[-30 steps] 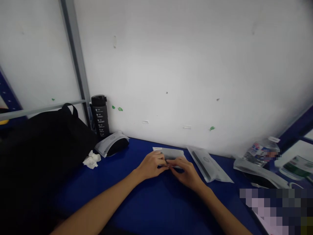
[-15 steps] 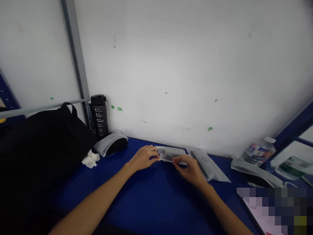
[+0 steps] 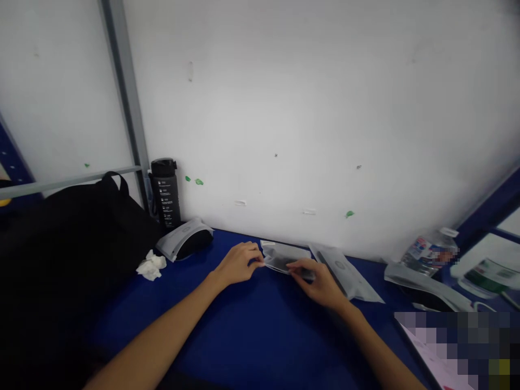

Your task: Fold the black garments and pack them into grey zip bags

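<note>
A translucent frosted plastic pouch (image 3: pixel 280 252) with something dark inside lies on the blue tabletop (image 3: pixel 244 330), close to the wall. My left hand (image 3: pixel 240 262) pinches the pouch's left corner between thumb and fingers. At its near right edge, my right hand (image 3: pixel 314 279) is closed with thumb and forefinger on the plastic. Just right of that hand, a second frosted pouch (image 3: pixel 347 273) with a round printed mark leans toward the wall. What the dark content is, I cannot make out.
To the left stand a black bottle (image 3: pixel 166 197), another pouch with a black item (image 3: pixel 195 242), crumpled tissue (image 3: pixel 151 265) and a large black bag (image 3: pixel 77 249). On the right are a clear plastic bottle (image 3: pixel 422 252) and a further pouch (image 3: pixel 426 284). A white wall (image 3: pixel 276 108) rises behind.
The pouch's near edge now bows apart a little between my hands, and its back left corner shows more. Both hands have barely shifted.
</note>
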The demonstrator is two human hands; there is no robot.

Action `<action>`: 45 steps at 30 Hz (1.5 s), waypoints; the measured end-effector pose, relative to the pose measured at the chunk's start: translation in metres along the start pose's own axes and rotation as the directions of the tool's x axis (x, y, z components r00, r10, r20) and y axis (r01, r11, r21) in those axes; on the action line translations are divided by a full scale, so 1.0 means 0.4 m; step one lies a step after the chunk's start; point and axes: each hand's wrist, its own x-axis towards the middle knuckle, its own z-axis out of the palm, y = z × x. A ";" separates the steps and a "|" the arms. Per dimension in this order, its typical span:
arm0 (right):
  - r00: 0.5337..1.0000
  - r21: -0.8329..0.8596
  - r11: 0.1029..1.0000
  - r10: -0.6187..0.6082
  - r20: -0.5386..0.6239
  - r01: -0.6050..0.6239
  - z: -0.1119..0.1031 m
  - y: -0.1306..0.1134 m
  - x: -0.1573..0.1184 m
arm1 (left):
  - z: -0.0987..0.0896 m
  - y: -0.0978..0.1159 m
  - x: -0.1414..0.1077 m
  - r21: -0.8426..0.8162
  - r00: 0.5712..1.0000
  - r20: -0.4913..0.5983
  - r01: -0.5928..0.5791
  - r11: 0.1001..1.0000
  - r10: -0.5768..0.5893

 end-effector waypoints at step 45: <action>0.997 0.085 0.994 -0.071 -0.042 0.075 0.012 -0.125 0.021 | 0.102 0.121 0.004 0.030 0.988 0.153 -0.040 0.999 0.035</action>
